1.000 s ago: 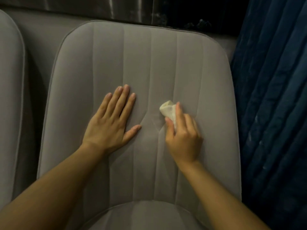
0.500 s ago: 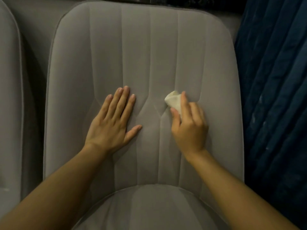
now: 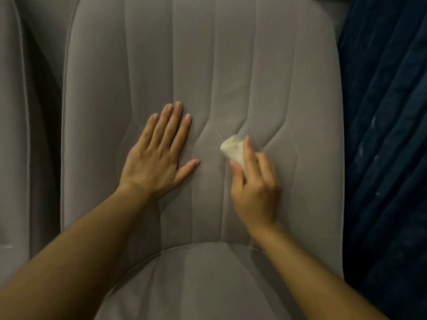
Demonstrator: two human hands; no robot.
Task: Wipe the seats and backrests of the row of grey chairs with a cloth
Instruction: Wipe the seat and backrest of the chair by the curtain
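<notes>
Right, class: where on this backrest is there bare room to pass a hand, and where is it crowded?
Bare: the backrest above both hands, and the strip between the right hand and the blue fabric. Crowded: the middle, left hand flat beside the cloth.

No legible text or labels.

Grey chair backrest point(image 3: 265, 77) w/ vertical stitch lines; cloth point(image 3: 233, 148) cream-white; curtain point(image 3: 383, 135) dark blue.
</notes>
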